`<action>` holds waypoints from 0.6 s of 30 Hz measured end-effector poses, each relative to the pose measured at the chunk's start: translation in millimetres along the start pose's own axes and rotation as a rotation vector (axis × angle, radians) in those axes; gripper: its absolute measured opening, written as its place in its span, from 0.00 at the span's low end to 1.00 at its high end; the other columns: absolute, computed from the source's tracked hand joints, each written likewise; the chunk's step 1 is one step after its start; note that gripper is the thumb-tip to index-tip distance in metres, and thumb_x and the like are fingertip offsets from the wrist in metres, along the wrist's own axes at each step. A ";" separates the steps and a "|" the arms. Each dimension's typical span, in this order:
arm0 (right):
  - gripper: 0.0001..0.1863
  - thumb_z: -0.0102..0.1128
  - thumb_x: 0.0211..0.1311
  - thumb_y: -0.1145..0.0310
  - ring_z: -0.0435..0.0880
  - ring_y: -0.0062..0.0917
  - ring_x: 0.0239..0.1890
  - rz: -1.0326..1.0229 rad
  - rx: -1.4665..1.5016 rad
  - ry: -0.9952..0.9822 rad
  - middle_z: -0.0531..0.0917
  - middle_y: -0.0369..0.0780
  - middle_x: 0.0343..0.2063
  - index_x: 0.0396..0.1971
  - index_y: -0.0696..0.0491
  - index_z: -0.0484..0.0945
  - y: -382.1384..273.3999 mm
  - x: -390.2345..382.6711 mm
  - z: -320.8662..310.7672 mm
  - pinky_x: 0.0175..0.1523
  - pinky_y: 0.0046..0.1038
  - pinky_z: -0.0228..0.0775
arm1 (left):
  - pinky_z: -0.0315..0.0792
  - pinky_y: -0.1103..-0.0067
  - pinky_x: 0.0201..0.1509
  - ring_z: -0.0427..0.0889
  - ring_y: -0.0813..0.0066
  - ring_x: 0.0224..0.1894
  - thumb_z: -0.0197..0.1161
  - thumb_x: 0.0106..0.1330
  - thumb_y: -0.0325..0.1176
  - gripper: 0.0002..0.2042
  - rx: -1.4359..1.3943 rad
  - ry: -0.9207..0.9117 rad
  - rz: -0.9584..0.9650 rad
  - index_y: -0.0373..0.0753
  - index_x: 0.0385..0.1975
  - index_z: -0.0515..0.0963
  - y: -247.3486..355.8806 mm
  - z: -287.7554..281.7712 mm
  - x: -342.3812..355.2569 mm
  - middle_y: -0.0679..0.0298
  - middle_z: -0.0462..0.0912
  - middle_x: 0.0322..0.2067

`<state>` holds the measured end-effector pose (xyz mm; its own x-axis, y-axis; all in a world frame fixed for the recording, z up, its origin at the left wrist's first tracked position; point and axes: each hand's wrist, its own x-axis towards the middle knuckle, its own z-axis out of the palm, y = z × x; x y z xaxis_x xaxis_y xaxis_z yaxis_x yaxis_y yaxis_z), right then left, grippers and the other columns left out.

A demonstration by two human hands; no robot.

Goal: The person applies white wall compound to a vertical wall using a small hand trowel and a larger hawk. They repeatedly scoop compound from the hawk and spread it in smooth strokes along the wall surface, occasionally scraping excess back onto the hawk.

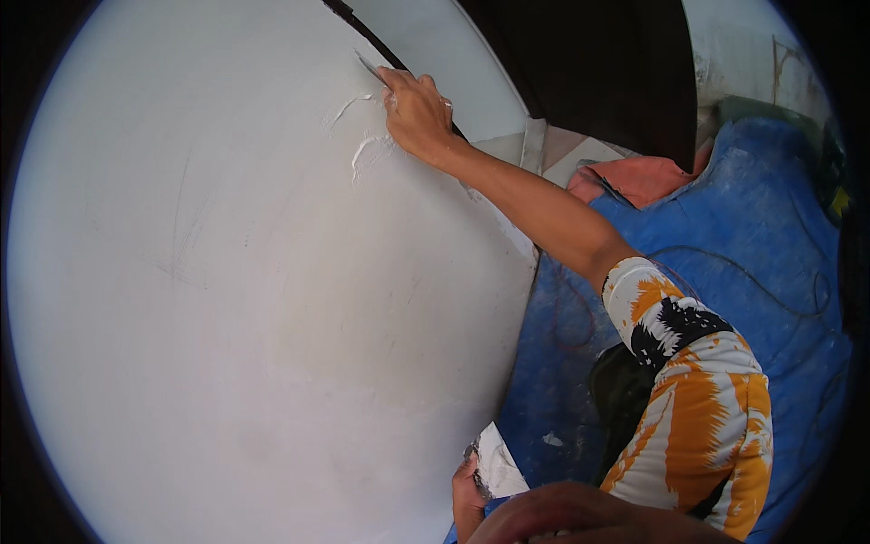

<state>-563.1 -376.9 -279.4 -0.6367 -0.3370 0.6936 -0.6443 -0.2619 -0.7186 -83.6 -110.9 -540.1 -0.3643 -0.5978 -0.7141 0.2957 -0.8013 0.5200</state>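
Note:
My right hand is stretched up to a pale wall, its fingers closed round a putty knife. Only the thin grey blade of the putty knife shows, lying against the wall beside a dark strip. Below and left of the blade, two raised ridges of white putty mark the surface. Low in the picture, my left hand grips the edge of a small flat plate smeared with white putty. Whether that plate has a handle is hidden.
Blue sheeting covers the floor at the right, with a thin dark cable across it. A reddish cloth lies at its far edge, under a large dark panel. Thin scratches run down the wall's left part.

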 end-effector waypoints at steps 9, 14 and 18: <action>0.21 0.49 0.66 0.72 0.72 0.42 0.53 0.052 -0.105 -0.016 0.77 0.40 0.56 0.58 0.54 0.73 21.3 75.0 -0.8 0.53 0.45 0.69 | 0.71 0.61 0.62 0.81 0.57 0.53 0.61 0.67 0.40 0.21 0.126 0.001 0.089 0.34 0.56 0.75 -17.8 46.8 21.9 0.55 0.82 0.52; 0.21 0.47 0.69 0.68 0.72 0.36 0.54 -0.091 -0.095 -0.079 0.76 0.34 0.58 0.61 0.47 0.73 8.5 48.5 -10.0 0.56 0.45 0.68 | 0.72 0.63 0.60 0.81 0.58 0.51 0.60 0.68 0.38 0.19 0.098 0.020 0.066 0.33 0.55 0.76 -16.2 39.1 32.5 0.56 0.82 0.50; 0.21 0.47 0.70 0.67 0.72 0.35 0.55 0.020 0.035 -0.232 0.76 0.34 0.60 0.61 0.47 0.73 8.2 24.3 -12.5 0.59 0.45 0.68 | 0.74 0.64 0.58 0.82 0.58 0.50 0.60 0.69 0.38 0.19 0.130 0.073 0.086 0.33 0.54 0.76 -9.8 38.7 28.2 0.55 0.83 0.50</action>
<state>-589.1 -375.9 -267.8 -0.5316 -0.5405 0.6522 -0.6149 -0.2833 -0.7360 -131.0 -120.7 -547.2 -0.2759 -0.6649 -0.6941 0.2046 -0.7462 0.6335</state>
